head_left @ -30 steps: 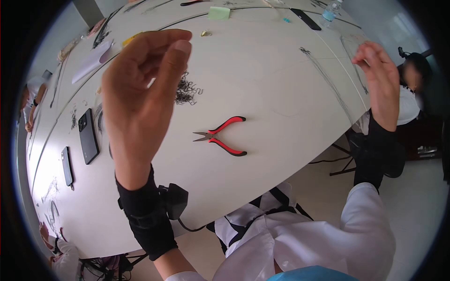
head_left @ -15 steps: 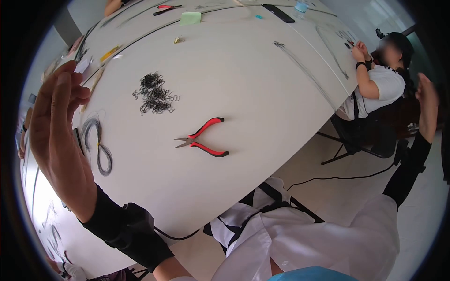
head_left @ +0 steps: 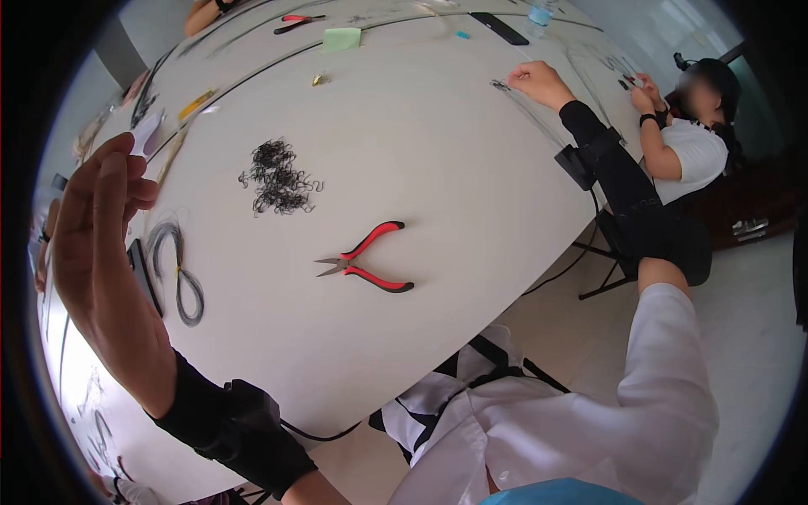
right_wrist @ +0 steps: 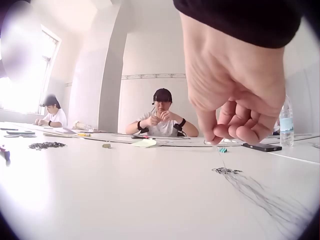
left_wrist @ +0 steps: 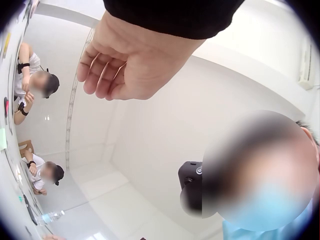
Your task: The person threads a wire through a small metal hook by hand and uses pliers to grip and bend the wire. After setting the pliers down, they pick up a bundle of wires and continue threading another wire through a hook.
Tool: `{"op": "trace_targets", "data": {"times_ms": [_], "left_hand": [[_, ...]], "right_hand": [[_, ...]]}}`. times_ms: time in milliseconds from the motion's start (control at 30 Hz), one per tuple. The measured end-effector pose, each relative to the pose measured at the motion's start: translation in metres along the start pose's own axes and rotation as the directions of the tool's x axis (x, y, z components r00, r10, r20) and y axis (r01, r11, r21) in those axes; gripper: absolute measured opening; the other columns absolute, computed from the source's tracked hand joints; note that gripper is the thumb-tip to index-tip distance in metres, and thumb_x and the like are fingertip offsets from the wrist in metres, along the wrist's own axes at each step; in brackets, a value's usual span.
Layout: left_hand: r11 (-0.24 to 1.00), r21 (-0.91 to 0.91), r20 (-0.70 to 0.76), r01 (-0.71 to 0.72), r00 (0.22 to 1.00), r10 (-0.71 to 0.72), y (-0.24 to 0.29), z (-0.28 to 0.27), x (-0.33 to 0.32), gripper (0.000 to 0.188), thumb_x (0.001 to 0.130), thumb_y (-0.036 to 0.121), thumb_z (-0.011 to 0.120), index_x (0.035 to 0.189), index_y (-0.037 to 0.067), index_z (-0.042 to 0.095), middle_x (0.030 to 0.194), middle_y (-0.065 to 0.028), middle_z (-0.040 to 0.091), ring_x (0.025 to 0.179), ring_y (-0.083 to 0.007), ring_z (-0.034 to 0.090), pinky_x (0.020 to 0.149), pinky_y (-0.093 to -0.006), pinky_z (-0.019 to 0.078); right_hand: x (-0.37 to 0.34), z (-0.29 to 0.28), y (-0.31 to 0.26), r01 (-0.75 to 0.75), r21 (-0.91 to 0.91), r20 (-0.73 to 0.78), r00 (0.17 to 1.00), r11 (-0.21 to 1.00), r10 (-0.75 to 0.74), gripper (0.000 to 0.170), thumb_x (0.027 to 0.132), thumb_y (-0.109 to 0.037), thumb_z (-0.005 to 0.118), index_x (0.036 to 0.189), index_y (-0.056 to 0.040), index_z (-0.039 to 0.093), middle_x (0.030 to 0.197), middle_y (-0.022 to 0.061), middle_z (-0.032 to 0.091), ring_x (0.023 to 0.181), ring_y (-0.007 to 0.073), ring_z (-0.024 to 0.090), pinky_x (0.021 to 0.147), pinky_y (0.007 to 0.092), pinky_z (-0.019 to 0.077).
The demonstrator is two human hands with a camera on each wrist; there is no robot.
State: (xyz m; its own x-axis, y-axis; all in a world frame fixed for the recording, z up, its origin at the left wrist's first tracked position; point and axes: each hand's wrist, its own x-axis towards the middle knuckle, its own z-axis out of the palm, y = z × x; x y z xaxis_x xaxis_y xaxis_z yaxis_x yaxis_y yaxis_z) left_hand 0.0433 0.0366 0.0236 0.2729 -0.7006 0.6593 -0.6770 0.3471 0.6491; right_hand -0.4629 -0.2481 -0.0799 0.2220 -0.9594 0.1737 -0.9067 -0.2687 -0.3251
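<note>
Over the far right of the table, my right hand (head_left: 540, 82) is lowered to the knotted end of a bundle of long thin strands (head_left: 539, 115). In the right wrist view, its thumb and forefinger meet and pinch a thin strand (right_wrist: 223, 159) that hangs toward the dark tangled end (right_wrist: 227, 171). My left hand (head_left: 105, 244) is raised at the left, fingers loosely bent with nothing in them. Red-and-black pliers (head_left: 366, 259) lie with handles spread in mid-table. Behind them sits a pile of small black bent wire pieces (head_left: 279, 178).
A tied coil of grey wire (head_left: 178, 273) lies by my left wrist, beside a dark phone (head_left: 145, 278). Farther off are a small gold item (head_left: 318, 80), green paper (head_left: 342, 39), a black phone (head_left: 498, 28) and a bottle (head_left: 540, 13). Another person (head_left: 686, 143) sits at the right.
My right hand has swung from beyond the table's right edge onto the strand bundle and now pinches a strand. My left hand moved left early on, then stayed nearly still.
</note>
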Motion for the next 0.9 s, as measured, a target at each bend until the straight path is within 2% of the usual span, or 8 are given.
{"op": "trace_targets", "data": {"times_ms": [100, 300, 400, 500, 533, 633, 767, 900], "left_hand": [[1.0, -0.006, 0.034, -0.002, 0.999, 0.002, -0.005, 0.0, 0.001, 0.034, 0.097, 0.036, 0.065, 0.116, 0.009, 0.073, 0.104, -0.0101, 0.072, 0.095, -0.0181, 0.071, 0.097, -0.0396, 0.0532], [1.0, -0.028, 0.058, 0.011, 0.998, -0.009, -0.001, 0.008, 0.0, 0.032, 0.098, 0.034, 0.064, 0.115, 0.008, 0.073, 0.105, -0.0099, 0.072, 0.095, -0.018, 0.071, 0.095, -0.0382, 0.054], [1.0, -0.01, 0.07, 0.003, 0.998, -0.002, 0.0, 0.009, 0.0, 0.031, 0.099, 0.032, 0.063, 0.114, 0.008, 0.073, 0.105, -0.0106, 0.072, 0.094, -0.0184, 0.071, 0.093, -0.0376, 0.0544], [0.997, 0.043, 0.077, -0.06, 0.995, 0.056, -0.003, 0.008, 0.001, 0.03, 0.099, 0.029, 0.063, 0.114, 0.006, 0.073, 0.105, -0.0114, 0.072, 0.092, -0.0183, 0.071, 0.092, -0.0368, 0.0547], [1.0, -0.016, 0.089, -0.026, 0.996, 0.027, -0.002, 0.009, 0.001, 0.029, 0.099, 0.028, 0.063, 0.113, 0.005, 0.073, 0.105, -0.0119, 0.072, 0.092, -0.0182, 0.07, 0.091, -0.0363, 0.0547], [0.99, -0.133, 0.074, 0.052, 0.996, -0.042, 0.007, 0.01, -0.001, 0.028, 0.098, 0.026, 0.065, 0.112, 0.003, 0.073, 0.106, -0.0112, 0.073, 0.09, -0.018, 0.07, 0.089, -0.0345, 0.0543], [0.974, -0.214, 0.064, -0.069, 0.994, 0.084, -0.012, -0.022, 0.006, 0.027, 0.098, 0.024, 0.065, 0.114, 0.003, 0.073, 0.105, -0.0114, 0.073, 0.09, -0.0185, 0.07, 0.092, -0.0347, 0.053], [0.951, -0.222, -0.149, -0.215, 0.971, 0.185, 0.018, -0.037, 0.001, 0.026, 0.097, 0.021, 0.063, 0.109, -0.001, 0.07, 0.09, -0.0084, 0.07, 0.079, -0.0155, 0.067, 0.078, -0.0283, 0.0521]], "right_hand": [[0.012, 0.013, -0.003, -0.048, -0.06, -0.018, 0.999, 0.997, 0.047, 0.023, 0.082, -0.029, 0.071, 0.09, -0.0081, 0.077, 0.094, 0.0119, 0.074, 0.086, 0.0273, 0.07, 0.084, 0.0362, 0.0538], [0.021, 0.028, 0.011, -0.042, -0.101, -0.058, 0.998, 0.994, 0.036, 0.025, 0.083, -0.031, 0.07, 0.089, -0.007, 0.077, 0.085, 0.0127, 0.074, 0.082, 0.0294, 0.07, 0.081, 0.0369, 0.0541], [0.02, 0.016, 0.002, -0.058, -0.108, -0.07, 0.996, 0.992, 0.051, 0.03, 0.085, -0.033, 0.071, 0.095, -0.0042, 0.075, 0.078, 0.0063, 0.072, 0.075, 0.0182, 0.067, 0.075, 0.0319, 0.0515], [0.018, 0.004, -0.018, -0.038, 0.018, -0.078, 0.996, 0.999, 0.04, 0.027, 0.086, -0.031, 0.068, 0.089, -0.0048, 0.075, 0.076, 0.0086, 0.07, 0.071, 0.0222, 0.066, 0.075, 0.0331, 0.0517], [0.016, 0.003, -0.028, 0.028, 0.108, -0.069, 0.997, 0.994, -0.021, 0.028, 0.087, -0.03, 0.067, 0.09, -0.0025, 0.074, 0.073, 0.0052, 0.068, 0.068, 0.0163, 0.061, 0.071, 0.0302, 0.05], [0.008, 0.004, -0.091, 0.15, 0.23, 0.104, 0.979, 0.961, -0.178, 0.029, 0.091, -0.028, 0.065, 0.096, -0.001, 0.073, 0.075, 0.0018, 0.066, 0.069, 0.0113, 0.059, 0.067, 0.0255, 0.0471], [-0.047, 0.029, -0.227, 0.384, 0.321, 0.162, 0.878, 0.866, -0.449, 0.025, 0.09, -0.024, 0.067, 0.093, 0.0007, 0.07, 0.074, 0.0023, 0.064, 0.068, 0.0113, 0.058, 0.065, 0.0276, 0.0476], [-0.099, 0.059, -0.349, 0.518, 0.472, 0.227, 0.71, 0.713, -0.666, 0.018, 0.086, -0.016, 0.066, 0.088, 0.0017, 0.069, 0.077, 0.0144, 0.069, 0.07, 0.0248, 0.067, 0.07, 0.0328, 0.0536]]}}
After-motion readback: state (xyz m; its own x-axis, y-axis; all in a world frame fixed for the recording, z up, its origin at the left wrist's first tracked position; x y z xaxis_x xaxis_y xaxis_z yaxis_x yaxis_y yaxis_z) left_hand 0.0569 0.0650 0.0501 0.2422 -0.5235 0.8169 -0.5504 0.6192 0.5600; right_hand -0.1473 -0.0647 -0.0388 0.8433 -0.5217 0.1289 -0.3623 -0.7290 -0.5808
